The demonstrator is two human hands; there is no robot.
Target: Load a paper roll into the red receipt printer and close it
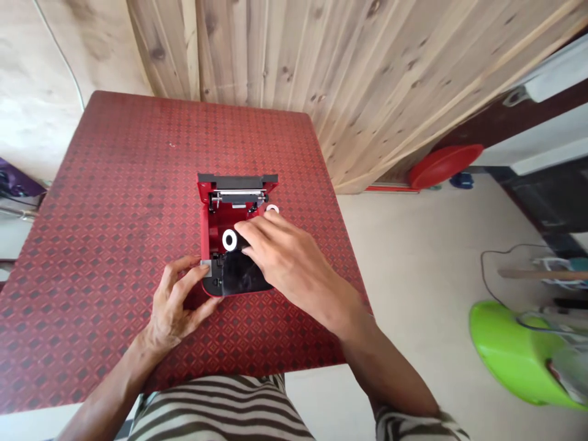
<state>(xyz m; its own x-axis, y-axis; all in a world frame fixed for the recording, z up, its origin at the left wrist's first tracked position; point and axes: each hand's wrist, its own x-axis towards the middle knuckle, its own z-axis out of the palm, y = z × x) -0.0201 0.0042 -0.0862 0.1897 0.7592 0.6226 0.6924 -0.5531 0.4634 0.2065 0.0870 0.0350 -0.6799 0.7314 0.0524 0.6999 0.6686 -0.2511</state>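
A small red and black machine [214,220], which looks like a label printer, stands on the table with its lid [239,182] raised. My left hand [177,300] grips its front left corner, fingers on a grey tab [206,267] and thumb at the front edge. Over the inner bay, my right hand [287,257] is closed around a dark roll; a white ring [229,240] shows at the roll's left. A second white ring [272,209] peeks out behind my right fingers; I cannot tell whether both belong to one roll. The hand hides the bay's right side.
The table [138,171] has a red patterned cover and stands against a wooden plank wall [285,55]. On the floor to the right lie a green plastic item [505,355] and a cable [483,275]. A red basin [443,165] leans farther back.
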